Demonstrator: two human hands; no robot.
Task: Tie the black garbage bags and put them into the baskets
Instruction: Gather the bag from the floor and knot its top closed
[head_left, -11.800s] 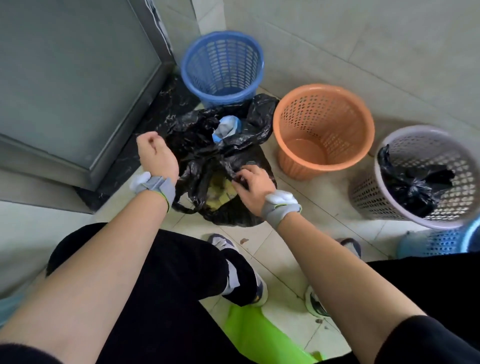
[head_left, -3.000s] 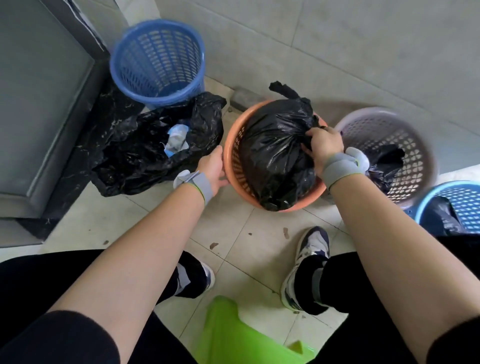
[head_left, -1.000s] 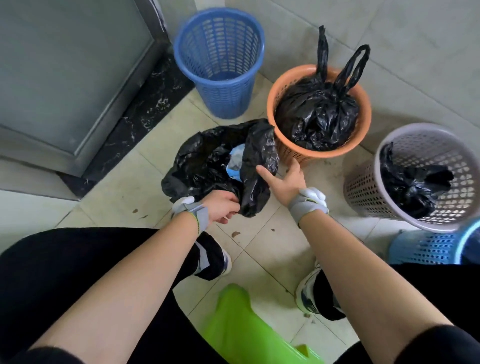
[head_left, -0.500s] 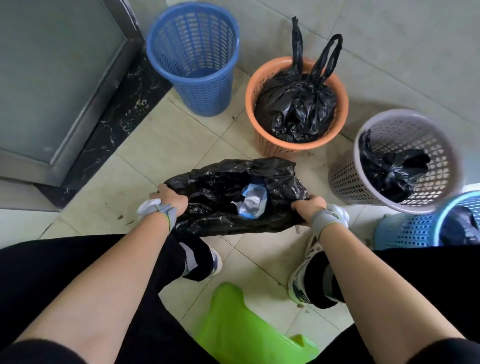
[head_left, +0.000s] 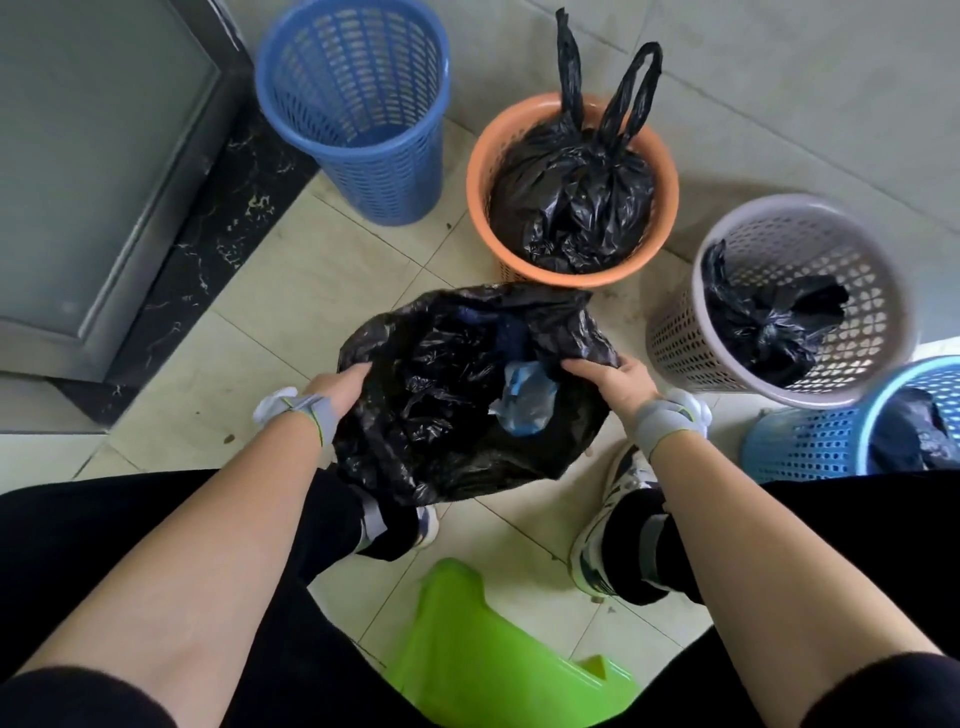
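Left hand (head_left: 340, 387) and right hand (head_left: 615, 382) grip the open bag (head_left: 441, 395) (untied) beside the orange basket (head_left: 665, 176).

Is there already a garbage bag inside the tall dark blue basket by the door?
No. The dark blue basket shows only its own bare mesh and bottom, while the orange basket beside it holds a tied black bag.
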